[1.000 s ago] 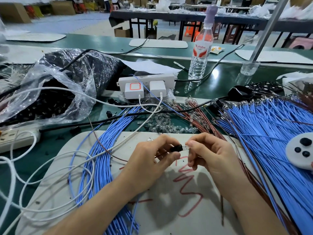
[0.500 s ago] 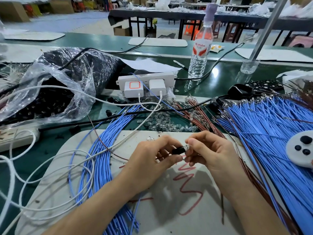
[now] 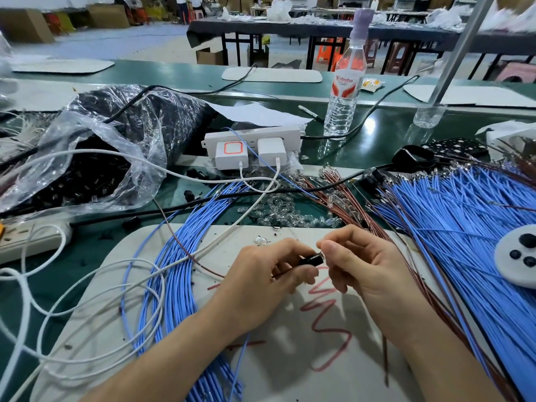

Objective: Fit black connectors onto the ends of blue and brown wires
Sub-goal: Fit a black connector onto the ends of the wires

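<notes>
Seating the black connector [image 3: 312,260] above the grey mat [image 3: 275,372]: left hand [image 3: 261,285] pinches its body, right hand [image 3: 368,274] pinches its front end. Recommend keeping both parts in line and pressing squarely; the brown wire [image 3: 179,245] should stay slack.

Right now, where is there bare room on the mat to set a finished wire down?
Bare mat around the red scribble, between the coiled blue wires and the right forearm. Crowded: clear parts beyond the mat, loose blue wires right.

A water bottle [image 3: 345,91] stands near a white power strip [image 3: 252,136] holding two chargers [image 3: 232,158]
</notes>
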`<act>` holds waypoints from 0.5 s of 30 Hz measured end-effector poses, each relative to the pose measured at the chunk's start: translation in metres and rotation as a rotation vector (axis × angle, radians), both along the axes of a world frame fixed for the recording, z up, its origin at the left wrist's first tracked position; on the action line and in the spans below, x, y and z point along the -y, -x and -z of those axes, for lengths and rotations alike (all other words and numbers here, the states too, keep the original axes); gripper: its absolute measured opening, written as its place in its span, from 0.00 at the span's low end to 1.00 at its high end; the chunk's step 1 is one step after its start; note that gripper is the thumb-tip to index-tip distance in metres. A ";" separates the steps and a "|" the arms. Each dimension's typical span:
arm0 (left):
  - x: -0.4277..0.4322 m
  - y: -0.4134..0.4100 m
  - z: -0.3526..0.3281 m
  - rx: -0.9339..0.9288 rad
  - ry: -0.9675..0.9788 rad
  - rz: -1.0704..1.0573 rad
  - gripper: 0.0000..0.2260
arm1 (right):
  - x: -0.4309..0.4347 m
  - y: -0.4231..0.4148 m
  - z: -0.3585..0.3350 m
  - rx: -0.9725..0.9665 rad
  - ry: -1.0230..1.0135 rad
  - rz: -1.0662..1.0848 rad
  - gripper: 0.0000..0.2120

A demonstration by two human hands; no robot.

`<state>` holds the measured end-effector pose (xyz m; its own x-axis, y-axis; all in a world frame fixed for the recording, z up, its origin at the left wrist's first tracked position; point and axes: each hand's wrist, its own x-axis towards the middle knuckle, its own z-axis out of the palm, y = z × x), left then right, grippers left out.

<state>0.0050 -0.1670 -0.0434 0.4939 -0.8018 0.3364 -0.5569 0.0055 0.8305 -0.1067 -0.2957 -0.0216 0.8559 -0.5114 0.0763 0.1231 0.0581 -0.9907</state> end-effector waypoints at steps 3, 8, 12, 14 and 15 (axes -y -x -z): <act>0.000 0.001 -0.001 0.001 0.004 0.012 0.08 | 0.000 0.001 0.000 0.037 -0.042 -0.039 0.13; 0.000 0.002 0.001 0.074 -0.021 0.033 0.09 | 0.001 0.001 0.001 0.027 0.147 -0.016 0.12; 0.001 0.000 0.000 0.074 -0.012 0.018 0.10 | 0.001 0.001 0.000 0.006 0.241 0.007 0.10; 0.001 0.000 -0.001 0.070 -0.011 0.021 0.09 | 0.002 0.002 -0.001 -0.001 0.234 -0.033 0.10; 0.000 0.000 -0.001 0.069 -0.012 0.019 0.10 | 0.002 0.002 -0.001 -0.006 0.223 -0.044 0.11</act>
